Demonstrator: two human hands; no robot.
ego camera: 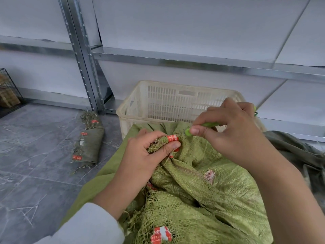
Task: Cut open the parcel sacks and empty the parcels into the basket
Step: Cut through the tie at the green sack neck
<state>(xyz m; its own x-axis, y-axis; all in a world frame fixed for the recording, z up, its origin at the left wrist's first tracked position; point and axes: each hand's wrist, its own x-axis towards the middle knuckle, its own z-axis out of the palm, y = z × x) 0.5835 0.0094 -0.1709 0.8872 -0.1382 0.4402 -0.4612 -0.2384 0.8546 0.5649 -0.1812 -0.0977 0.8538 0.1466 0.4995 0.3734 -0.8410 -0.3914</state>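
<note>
**Two hands on the tied neck of a green sack**

One woven green sack (202, 191) fills the lower middle of the view, lying slumped against the near wall of the basket (158, 99), with its bunched neck up at about 12 o'clock of its bulk. The neck is bound with red tape (173, 138), and frayed strands stick out of the end.

The left hand (149, 152) is clenched around that taped neck, thumb pressed over the tape and fingers wrapped under the fraying. The right hand (233, 131), at 3 o'clock from the left, pinches a slim green cutter (202, 126) between thumb and fingers; its round tip lies just beside the tape, touching the sack cloth. Whether a blade is out cannot be told.

The basket, cream and slotted, stands at 12 o'clock from the sack, and no parcels show through the part of its inside that can be seen. At 9 o'clock, well apart on the grey floor (35, 155), lies a folded sack (89, 143) with red labels. At 3 o'clock a darker cloth (295, 150) lies crumpled beside the sack. Metal shelving (84, 67) runs behind the basket, and a wire crate (8, 90) sits at the far left edge.
</note>
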